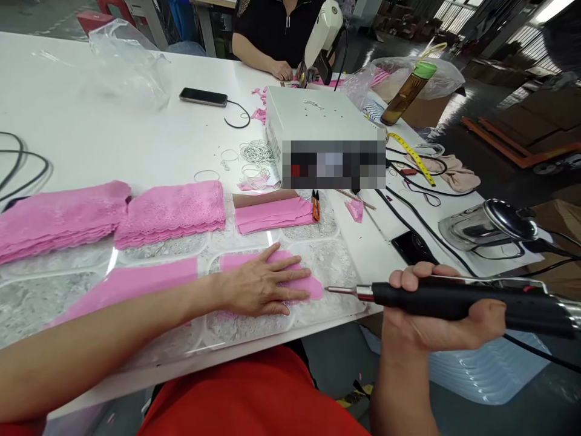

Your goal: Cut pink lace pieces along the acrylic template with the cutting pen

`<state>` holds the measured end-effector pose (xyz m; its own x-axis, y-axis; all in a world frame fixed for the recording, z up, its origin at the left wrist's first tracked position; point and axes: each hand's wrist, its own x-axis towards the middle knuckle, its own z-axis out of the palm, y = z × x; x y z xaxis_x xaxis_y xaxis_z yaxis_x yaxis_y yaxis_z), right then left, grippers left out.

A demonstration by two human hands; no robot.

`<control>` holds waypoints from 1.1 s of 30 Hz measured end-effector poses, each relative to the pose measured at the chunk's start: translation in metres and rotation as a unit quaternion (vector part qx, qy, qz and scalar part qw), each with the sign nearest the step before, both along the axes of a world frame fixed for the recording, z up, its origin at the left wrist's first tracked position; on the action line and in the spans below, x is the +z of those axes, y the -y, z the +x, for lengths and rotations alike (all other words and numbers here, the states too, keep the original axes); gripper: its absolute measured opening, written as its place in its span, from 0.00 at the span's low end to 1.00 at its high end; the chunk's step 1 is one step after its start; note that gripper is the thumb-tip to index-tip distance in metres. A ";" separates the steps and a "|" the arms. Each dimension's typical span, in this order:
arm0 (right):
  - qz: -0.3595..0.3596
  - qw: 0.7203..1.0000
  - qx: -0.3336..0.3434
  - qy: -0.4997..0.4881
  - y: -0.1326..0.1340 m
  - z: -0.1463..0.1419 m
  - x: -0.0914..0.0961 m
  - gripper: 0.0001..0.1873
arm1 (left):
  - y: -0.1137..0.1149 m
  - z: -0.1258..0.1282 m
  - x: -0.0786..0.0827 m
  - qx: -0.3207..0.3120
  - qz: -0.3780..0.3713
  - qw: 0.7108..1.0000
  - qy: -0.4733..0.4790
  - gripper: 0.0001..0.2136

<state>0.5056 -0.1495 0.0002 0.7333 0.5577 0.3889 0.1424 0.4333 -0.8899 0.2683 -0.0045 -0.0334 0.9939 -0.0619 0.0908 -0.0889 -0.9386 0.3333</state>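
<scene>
My left hand (263, 283) lies flat with its fingers spread on a pink fabric piece (314, 288). Part of that cloth is hidden under the palm. My right hand (436, 309) is wrapped round a thick black corded hand tool (454, 298) with a slim metal tip. Its tip points left, close to the right edge of the cloth; whether it touches is hard to see. Beneath the cloth is a clear patterned mat (338, 260). Another pink piece (154, 275) lies to the left, partly under my forearm. Beyond my left hand sit folded pink fabric strips (272, 213) and orange thread snips (316, 207).
Two stacks of pink lace fabric (170, 209) lie at the left. A white machine box (322, 115) stands at the back, cables (417, 221) running right. Near them are a metal mug (485, 224) and a bottle (408, 94). A person (281, 36) sits across the table.
</scene>
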 end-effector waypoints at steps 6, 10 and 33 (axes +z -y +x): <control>-0.010 0.998 0.047 0.041 0.013 -0.007 0.002 0.19 | 0.000 0.001 0.002 -0.002 -0.001 1.000 -0.010 0.20; 0.028 0.998 0.061 0.002 0.010 -0.008 -0.001 0.17 | 0.000 0.001 0.004 -0.006 0.009 1.000 -0.028 0.21; 0.072 0.990 0.097 -0.068 0.003 -0.009 0.005 0.16 | 0.000 0.001 0.001 -0.010 0.011 1.000 -0.006 0.21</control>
